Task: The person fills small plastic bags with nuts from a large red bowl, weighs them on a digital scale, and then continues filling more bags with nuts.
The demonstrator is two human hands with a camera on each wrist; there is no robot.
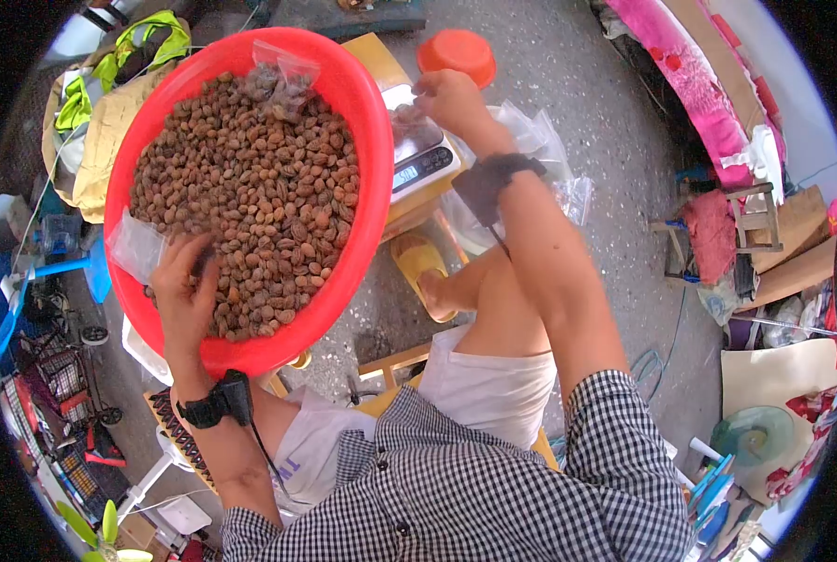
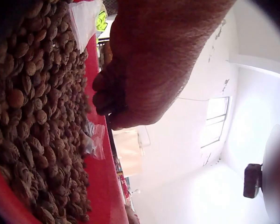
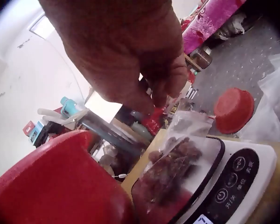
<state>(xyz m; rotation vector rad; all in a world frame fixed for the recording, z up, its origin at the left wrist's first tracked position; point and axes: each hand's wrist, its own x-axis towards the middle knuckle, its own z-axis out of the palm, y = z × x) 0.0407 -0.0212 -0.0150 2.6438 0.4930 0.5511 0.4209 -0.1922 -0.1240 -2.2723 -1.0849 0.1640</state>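
My left hand (image 1: 184,290) is over the near left side of a red basin (image 1: 373,187) filled with brown wrinkled nuts (image 1: 250,206). Its fingers bend toward the thumb above the nuts; I cannot tell whether they hold one. Next to that hand, an empty-looking clear bag (image 1: 137,247) lies against the basin's rim. Over a kitchen scale (image 3: 256,163), my right hand (image 1: 456,101) pinches the upper edge of a clear plastic bag (image 3: 189,122). Brown nuts sit low in this bag, which rests on the scale's plate. The scale's display (image 1: 406,175) is lit.
One filled clear bag (image 1: 287,80) lies on the nuts at the far side of the basin. A small red bowl (image 1: 458,56) is beyond the scale. Clear plastic bags (image 1: 540,140) are to its right. A yellow slipper (image 1: 420,272) is on the floor below.
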